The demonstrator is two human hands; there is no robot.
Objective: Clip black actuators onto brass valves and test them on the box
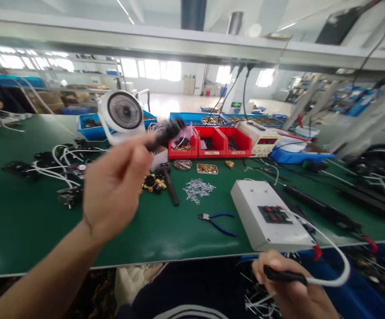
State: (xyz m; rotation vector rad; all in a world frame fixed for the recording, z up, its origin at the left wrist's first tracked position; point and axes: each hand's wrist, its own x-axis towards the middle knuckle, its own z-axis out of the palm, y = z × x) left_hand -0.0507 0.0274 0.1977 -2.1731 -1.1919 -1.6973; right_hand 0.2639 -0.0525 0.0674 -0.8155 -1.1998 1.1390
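My left hand is raised over the green table, its fingers closed round a dark, rod-like part that is blurred, so its kind does not show. Low at the right, by the table's front edge, my right hand grips the black end piece of a white cable. That cable curves up to a grey box with black and red spring terminals on its top. Blue-handled cutting pliers lie between the hands, with a pile of small metal clips behind them.
Red bins stand at the back beside a power supply and a white fan. Black parts with white cables lie at left. A black T-shaped part, brass pieces and a black rod-like tool are also on the table.
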